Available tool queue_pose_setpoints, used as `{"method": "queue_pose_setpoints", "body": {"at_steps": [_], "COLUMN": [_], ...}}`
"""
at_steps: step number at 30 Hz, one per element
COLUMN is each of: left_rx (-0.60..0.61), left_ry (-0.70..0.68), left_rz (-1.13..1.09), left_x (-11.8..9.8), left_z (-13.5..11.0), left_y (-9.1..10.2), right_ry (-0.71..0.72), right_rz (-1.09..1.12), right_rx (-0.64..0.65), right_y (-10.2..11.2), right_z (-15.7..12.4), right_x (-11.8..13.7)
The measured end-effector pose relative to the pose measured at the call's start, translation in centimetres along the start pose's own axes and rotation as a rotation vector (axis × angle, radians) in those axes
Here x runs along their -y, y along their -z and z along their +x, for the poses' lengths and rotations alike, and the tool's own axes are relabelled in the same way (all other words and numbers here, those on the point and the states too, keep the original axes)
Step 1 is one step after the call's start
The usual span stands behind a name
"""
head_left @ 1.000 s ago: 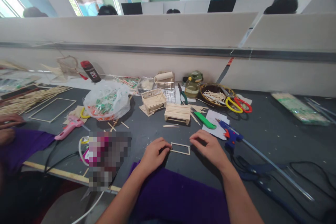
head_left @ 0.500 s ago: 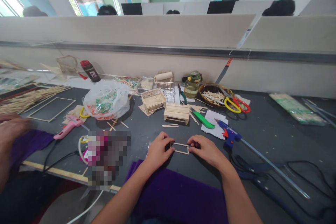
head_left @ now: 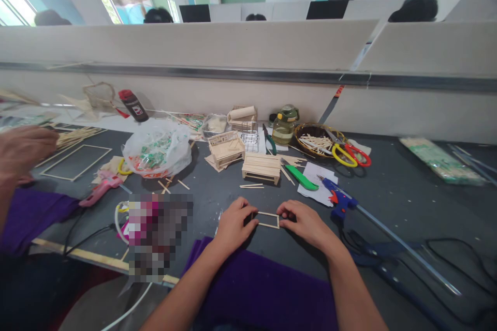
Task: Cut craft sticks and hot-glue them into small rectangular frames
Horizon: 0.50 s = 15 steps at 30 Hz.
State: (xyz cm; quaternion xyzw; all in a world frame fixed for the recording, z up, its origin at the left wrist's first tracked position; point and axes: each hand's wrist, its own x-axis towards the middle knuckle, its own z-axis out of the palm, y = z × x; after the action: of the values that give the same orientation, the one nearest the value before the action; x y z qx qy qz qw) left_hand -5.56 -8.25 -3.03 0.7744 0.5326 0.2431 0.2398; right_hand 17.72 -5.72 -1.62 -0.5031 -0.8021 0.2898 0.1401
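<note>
A small rectangular frame of thin wooden sticks point(head_left: 267, 226) lies on the dark tabletop between my hands. My left hand point(head_left: 236, 222) grips its left end, thumb and fingers hiding that side. At the right end, my right hand point(head_left: 301, 221) pinches the corner area, its other fingers curled. Just beyond the frame are a few loose sticks point(head_left: 251, 186) and a small slatted wooden model point(head_left: 261, 168). A blue glue gun point(head_left: 339, 199) with a long clear glue stick rests to the right of my right hand, near a green utility knife point(head_left: 302, 178) and white paper.
A co-worker's hand point(head_left: 27, 150) is at the left. Around me are a pink glue gun point(head_left: 101, 189), a plastic bag point(head_left: 157, 150), a basket of sticks point(head_left: 316, 139), scissors point(head_left: 351, 155), a green-lidded bottle point(head_left: 285, 125) and black cables point(head_left: 446, 248). Purple cloth point(head_left: 264, 284) covers the near edge.
My hands and the stick frame stay almost in place. The co-worker's hand at the left has moved upward and to the right.
</note>
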Motion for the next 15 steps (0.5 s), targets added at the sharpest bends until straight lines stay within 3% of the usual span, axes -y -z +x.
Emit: {"method": "queue_pose_setpoints", "body": {"at_steps": [5,8,12,15], "left_rx": [-0.016,-0.097,-0.237,-0.257], "left_ry": [0.001,0.028,0.164,0.242], "left_rz": [-0.109,-0.248,-0.352,-0.380], "left_x": [0.2,0.9,2.2,2.7], "left_z": [0.0,0.0,0.0,0.0], "left_y": [0.3,0.4,0.6,0.6], "right_ry": [-0.017,-0.058,-0.122,-0.140], "right_rz": [0.066,0.143,0.190,0.151], "right_rx": [-0.005,-0.077,-0.237,-0.269], "right_y": [0.0,0.0,0.0,-0.2], "right_z": [0.0,0.0,0.1,0.2], "right_x": [-0.3,-0.6,-0.8,-0.8]}}
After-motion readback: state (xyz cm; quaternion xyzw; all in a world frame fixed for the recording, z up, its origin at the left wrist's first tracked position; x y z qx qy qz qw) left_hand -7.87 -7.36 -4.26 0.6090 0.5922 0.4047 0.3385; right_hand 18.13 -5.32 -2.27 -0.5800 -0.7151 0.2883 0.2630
